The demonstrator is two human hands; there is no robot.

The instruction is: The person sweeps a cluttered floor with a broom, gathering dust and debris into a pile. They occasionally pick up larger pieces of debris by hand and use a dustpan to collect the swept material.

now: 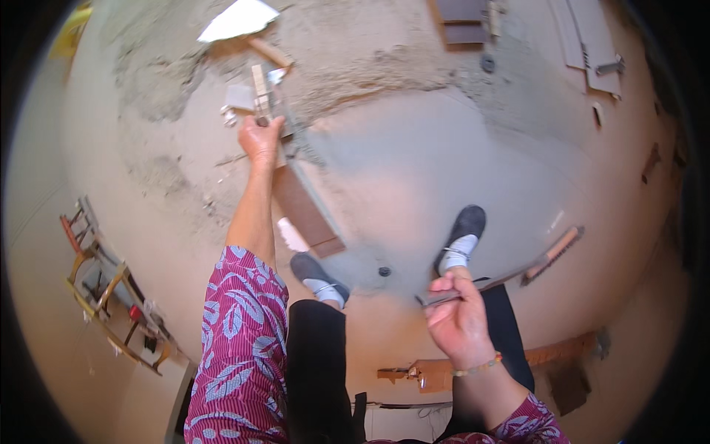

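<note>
My left hand [259, 140] reaches forward over the dusty floor, its fingers closed at the near end of a narrow pale strip [259, 83]. A dark rounded end shows between thumb and fingers; blur hides the exact grip. Below that wrist lies a long brown board [305, 208], beside my left shoe [310, 269]. Nearer my body, palm turned up, my right hand [457, 316] grips a thin grey handle [441, 298]. The handle appears to run on behind the fingers to a brush [552, 256] with a wooden back and dark bristles, right of my right shoe [468, 222].
Sandy rubble [366, 83] spreads across the floor ahead. A white sheet piece [241, 19] and brown boxes or boards [463, 22] lie at the far side. Pale panels [596, 50] are at the right. Chair-like wooden frames [102, 288] stand left. Torn orange-brown material [435, 374] lies behind my feet.
</note>
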